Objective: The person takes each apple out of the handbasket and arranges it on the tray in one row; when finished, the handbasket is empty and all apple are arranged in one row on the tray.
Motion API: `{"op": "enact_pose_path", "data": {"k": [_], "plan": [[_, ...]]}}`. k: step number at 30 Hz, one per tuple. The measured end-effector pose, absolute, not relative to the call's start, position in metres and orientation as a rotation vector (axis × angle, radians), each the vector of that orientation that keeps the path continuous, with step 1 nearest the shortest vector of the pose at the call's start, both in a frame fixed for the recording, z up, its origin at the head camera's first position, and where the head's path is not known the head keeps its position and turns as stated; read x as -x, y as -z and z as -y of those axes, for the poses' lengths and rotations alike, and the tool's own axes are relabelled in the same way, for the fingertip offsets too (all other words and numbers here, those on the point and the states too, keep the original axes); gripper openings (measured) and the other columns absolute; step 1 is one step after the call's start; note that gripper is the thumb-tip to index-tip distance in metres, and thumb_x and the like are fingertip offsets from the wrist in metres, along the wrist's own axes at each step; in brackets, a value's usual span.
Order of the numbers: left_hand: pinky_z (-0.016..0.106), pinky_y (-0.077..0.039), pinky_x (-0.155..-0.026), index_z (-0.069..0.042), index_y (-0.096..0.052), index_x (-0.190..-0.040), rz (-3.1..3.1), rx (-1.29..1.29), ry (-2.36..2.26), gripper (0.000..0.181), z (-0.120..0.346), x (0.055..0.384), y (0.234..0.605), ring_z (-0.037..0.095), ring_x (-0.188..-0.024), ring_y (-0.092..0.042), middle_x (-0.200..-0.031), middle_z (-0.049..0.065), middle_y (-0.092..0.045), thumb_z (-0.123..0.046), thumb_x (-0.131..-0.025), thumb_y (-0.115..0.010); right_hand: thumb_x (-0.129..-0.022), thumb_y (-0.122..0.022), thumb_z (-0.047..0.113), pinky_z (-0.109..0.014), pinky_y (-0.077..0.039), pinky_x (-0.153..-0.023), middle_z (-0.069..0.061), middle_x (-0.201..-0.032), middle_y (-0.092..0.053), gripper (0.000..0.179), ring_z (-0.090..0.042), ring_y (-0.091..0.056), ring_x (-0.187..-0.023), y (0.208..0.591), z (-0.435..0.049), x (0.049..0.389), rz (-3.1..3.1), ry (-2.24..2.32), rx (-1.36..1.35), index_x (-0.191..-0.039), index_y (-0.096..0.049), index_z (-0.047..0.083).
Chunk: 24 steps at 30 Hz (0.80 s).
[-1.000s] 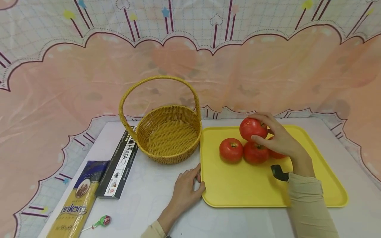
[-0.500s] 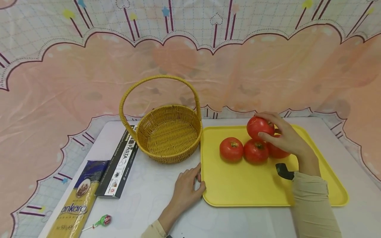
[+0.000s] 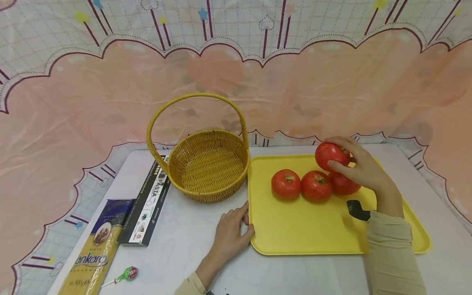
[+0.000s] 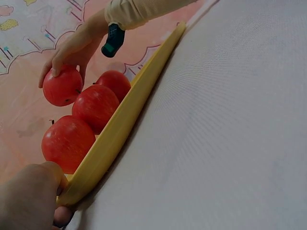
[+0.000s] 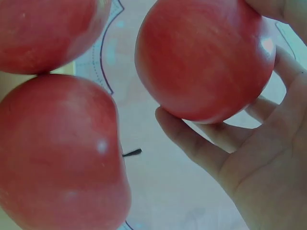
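My right hand (image 3: pixel 363 166) grips a red apple (image 3: pixel 330 156), its fingers curled round the far side and the thumb on the near side. In the head view this apple overlaps the back of another apple (image 3: pixel 344 183); the right wrist view shows the held apple (image 5: pixel 206 57) apart from the one with a dark stem (image 5: pixel 62 153). Three apples sit in a row on the yellow tray (image 3: pixel 309 233), including a left one (image 3: pixel 286 184) and a middle one (image 3: pixel 316 186). At the tray's left edge, my left hand (image 3: pixel 232 231) pinches the rim, its thumb above and a finger below in the left wrist view.
A yellow wicker basket (image 3: pixel 206 194) with a tall handle stands left of the tray. Beside it lie a black and white pasta box (image 3: pixel 145 211), a yellow and blue pasta packet (image 3: pixel 92 250) and a green lollipop (image 3: pixel 130 273). A patterned cloth (image 3: pixel 236 90) hangs behind the table.
My right hand has moved right and slightly back with the apple, from above the middle apple to above the right one. My left hand has stayed at the tray's edge.
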State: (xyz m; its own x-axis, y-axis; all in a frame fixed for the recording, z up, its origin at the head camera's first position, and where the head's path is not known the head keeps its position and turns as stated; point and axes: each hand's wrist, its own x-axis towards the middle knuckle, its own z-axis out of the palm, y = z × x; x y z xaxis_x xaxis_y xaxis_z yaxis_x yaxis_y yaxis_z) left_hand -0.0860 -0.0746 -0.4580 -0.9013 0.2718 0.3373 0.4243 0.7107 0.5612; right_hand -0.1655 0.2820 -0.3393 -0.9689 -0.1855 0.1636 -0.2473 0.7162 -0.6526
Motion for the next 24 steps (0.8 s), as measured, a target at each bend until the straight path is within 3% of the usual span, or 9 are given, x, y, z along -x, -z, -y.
{"op": "enact_pose_path", "data": {"k": [7,15,24], "plan": [[0.017,-0.026,-0.065,-0.006,-0.055,-0.131,2.697,0.554,0.959,0.055,0.075,0.086,0.458,0.001,-0.063,-0.033,-0.074,-0.015,-0.052,-0.02,-0.078,-0.065,-0.086,-0.065,0.029,-0.044,-0.042,-0.077,-0.004,-0.137,-0.039,0.061,-0.021,-0.042,-0.101,0.34,-0.292,0.164,2.81,-1.018,-0.342,-0.141,-0.039,0.033],[0.017,-0.026,-0.065,-0.006,-0.055,-0.131,2.703,0.557,0.953,0.056,0.074,0.087,0.458,0.001,-0.063,-0.033,-0.074,-0.015,-0.051,-0.02,-0.078,-0.064,-0.086,-0.065,0.033,-0.039,-0.042,-0.079,-0.007,-0.138,-0.037,0.063,-0.028,-0.043,-0.107,0.338,-0.302,0.161,2.838,-1.035,-0.267,-0.142,-0.038,0.034],[0.017,-0.025,-0.064,-0.006,-0.055,-0.131,2.705,0.558,0.947,0.055,0.074,0.086,0.458,0.001,-0.064,-0.033,-0.075,-0.014,-0.051,-0.02,-0.079,-0.064,-0.086,-0.066,0.032,-0.021,-0.04,-0.074,-0.008,-0.141,-0.036,0.063,-0.029,-0.042,-0.108,0.337,-0.312,0.157,2.825,-1.003,-0.218,-0.143,-0.038,0.032]]}}
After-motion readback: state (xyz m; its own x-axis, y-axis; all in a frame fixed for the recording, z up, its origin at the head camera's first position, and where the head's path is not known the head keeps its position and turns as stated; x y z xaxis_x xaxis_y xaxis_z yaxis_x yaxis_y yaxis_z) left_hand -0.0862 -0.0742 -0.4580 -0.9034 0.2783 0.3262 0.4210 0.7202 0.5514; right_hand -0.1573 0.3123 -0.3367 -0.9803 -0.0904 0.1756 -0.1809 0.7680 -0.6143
